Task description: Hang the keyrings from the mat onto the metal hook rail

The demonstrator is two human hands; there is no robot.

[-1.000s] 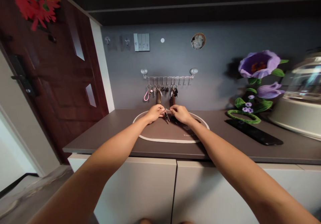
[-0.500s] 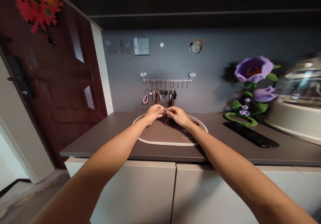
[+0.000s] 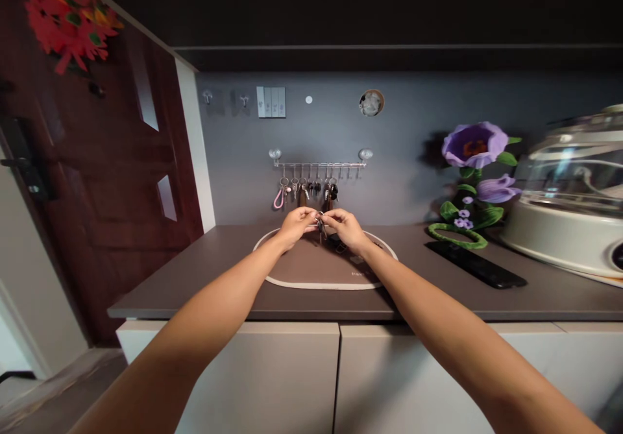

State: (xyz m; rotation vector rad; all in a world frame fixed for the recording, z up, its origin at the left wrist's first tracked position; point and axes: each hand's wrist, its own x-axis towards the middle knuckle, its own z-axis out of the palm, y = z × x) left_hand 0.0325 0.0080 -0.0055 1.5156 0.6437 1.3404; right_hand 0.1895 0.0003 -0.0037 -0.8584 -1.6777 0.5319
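Note:
Between my two hands hangs a bunch of keys (image 3: 320,226) on a metal ring, held above a brown oval mat (image 3: 311,272) with a pale rim. My left hand (image 3: 298,224) pinches the ring from the left. From the right, my right hand (image 3: 345,228) grips the same ring with its fingertips. Dark items (image 3: 335,243) lie on the mat, partly covered by my right hand. Behind, a clear hook rail (image 3: 321,164) on the wall carries several key bunches, one with a pink loop strap (image 3: 278,199).
On the right of the grey counter (image 3: 195,278) are a black remote-like slab (image 3: 477,265), a purple fabric flower (image 3: 474,145) and a white appliance with a clear dome (image 3: 569,226). A dark red door (image 3: 121,213) stands at left. A dark cabinet overhangs the counter.
The camera view has shifted slightly, so the scene sits a little lower and further left. Both hands still hold the key ring, in nearly the same spot over the mat.

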